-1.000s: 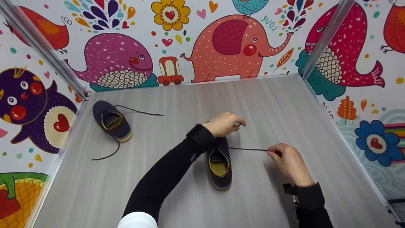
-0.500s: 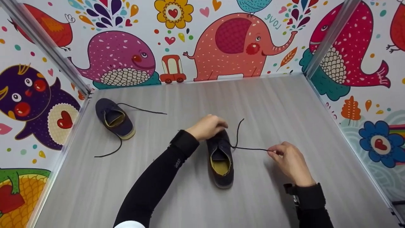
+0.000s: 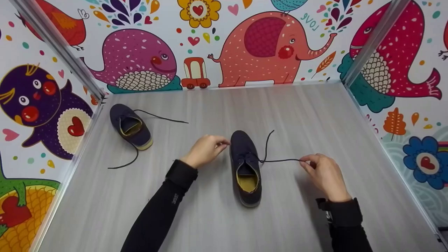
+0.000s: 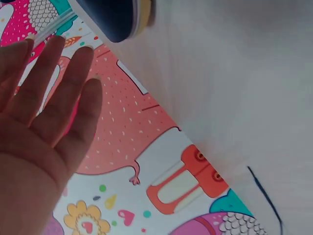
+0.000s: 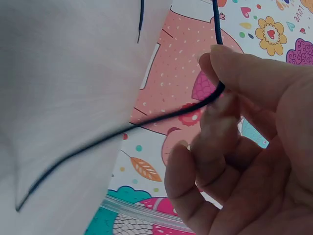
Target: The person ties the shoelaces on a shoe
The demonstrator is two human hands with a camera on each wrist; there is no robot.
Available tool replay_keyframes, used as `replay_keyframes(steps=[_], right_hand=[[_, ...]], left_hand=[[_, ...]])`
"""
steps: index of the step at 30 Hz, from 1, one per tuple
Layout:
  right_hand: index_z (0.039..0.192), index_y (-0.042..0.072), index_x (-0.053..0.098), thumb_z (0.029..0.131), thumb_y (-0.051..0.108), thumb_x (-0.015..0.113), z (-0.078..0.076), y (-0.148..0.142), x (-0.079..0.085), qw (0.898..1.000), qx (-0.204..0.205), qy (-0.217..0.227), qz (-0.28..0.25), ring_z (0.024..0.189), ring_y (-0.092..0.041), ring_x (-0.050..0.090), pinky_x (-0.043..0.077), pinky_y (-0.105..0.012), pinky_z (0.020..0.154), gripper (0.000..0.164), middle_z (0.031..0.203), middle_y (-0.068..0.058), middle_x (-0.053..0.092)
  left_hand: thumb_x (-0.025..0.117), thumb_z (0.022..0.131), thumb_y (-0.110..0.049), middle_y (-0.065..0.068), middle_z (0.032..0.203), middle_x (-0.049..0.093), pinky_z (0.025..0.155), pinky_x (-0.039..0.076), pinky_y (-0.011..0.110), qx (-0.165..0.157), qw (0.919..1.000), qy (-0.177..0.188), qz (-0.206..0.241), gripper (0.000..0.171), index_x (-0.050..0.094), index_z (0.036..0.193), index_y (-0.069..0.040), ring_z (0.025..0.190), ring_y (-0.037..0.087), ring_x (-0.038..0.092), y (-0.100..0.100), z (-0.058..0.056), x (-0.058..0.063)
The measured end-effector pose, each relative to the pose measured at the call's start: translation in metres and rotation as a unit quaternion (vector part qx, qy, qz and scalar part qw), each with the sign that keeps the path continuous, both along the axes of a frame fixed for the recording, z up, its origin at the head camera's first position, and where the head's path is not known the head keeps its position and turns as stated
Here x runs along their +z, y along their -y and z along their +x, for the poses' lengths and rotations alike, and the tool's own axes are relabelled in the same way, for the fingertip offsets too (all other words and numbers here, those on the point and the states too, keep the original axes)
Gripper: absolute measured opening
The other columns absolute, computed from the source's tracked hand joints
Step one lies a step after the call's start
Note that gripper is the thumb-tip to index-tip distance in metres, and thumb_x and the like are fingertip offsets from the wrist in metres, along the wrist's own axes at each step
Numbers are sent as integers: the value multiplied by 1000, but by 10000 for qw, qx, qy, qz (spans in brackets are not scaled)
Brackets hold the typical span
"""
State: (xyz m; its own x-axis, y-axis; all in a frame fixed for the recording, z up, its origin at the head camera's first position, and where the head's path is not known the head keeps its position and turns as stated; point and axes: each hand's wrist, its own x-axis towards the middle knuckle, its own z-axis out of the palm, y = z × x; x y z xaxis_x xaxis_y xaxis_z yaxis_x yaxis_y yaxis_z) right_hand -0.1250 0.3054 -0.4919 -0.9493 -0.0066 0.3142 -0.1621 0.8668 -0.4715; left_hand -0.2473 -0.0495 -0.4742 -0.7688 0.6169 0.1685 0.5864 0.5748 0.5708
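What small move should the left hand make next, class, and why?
Probably, the left hand should reach over and pick up the loose lace end right of the nearer shoe. It holds nothing, while the right hand pinches the other lace end, so both could then be worked together.

Between the left grip (image 3: 204, 152) and right grip (image 3: 325, 175), a dark shoe (image 3: 246, 168) with a yellowish insole stands upright, toe pointing away. One lace end (image 3: 281, 160) runs nearly straight into the right grip's pinch; the loose end (image 3: 266, 145) curves forward, left of it.
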Motion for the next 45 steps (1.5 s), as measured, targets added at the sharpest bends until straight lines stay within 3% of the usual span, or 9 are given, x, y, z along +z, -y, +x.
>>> replay_keyframes(steps=[6,12,15,19,21,27,34,39,45], right_hand=[[96,3,77,89,8,74,-20,8,27,9986,84,-501,139,62,-21,60,46,-41,57,8,73,-7,67],[93,5,77,89,10,76,-61,38,60,9904,673,-1152,367,62,-23,66,50,-44,57,7,76,-8,72],[96,6,77,90,9,75,-82,67,76,9789,1504,-1357,263,72,-22,69,54,-41,63,7,85,-8,74],[119,8,71,93,7,70,-99,99,88,9451,3057,-1157,5,94,-19,70,56,-36,76,27,108,-6,73],[129,10,65,94,5,68,-102,105,89,9343,3418,-997,-152,101,-19,68,56,-37,78,36,116,-5,71],[119,7,71,93,0,67,-99,85,65,9559,2851,-614,-347,87,-18,70,56,-35,70,28,103,-7,73],[103,2,75,90,2,70,-87,65,22,9677,2485,361,229,80,-21,69,55,-38,71,13,93,-9,74],[98,2,76,87,2,73,-78,64,-3,9686,2335,679,520,79,-22,68,55,-40,73,12,88,-7,73],[96,7,76,80,0,75,-72,69,-22,9718,2045,840,816,74,-22,66,53,-42,66,18,82,-4,71]], left_hand=[[64,97,-10,6,104,74,81,54,37,107,9995,-204,226,15,75,107,-6,92,21,69,17,20,-5],[64,97,-11,6,105,74,85,53,36,66,9978,-558,347,15,75,106,-7,97,21,69,16,35,-1],[66,96,-9,6,104,74,85,53,34,-49,9962,-758,433,14,75,106,-7,97,21,69,10,42,3],[66,95,-8,5,102,74,82,54,32,-334,9939,-914,513,13,76,105,-6,93,18,70,2,51,5],[66,96,-8,4,101,74,81,54,31,-506,9927,-919,589,13,75,105,-6,92,17,70,-1,54,5],[65,96,-8,5,103,74,84,53,31,-445,9904,-986,864,15,74,107,-5,95,17,69,-4,53,-6],[64,96,-6,10,116,69,94,48,39,132,9948,-921,419,24,70,119,-5,108,27,63,-14,28,-19],[60,98,-6,14,126,64,101,44,42,-154,9964,-787,-288,31,65,129,-5,116,33,58,-29,8,-22],[61,99,-13,8,123,64,95,45,43,-428,9871,-1166,-1013,24,71,121,-12,113,29,57,-38,-3,-22]])
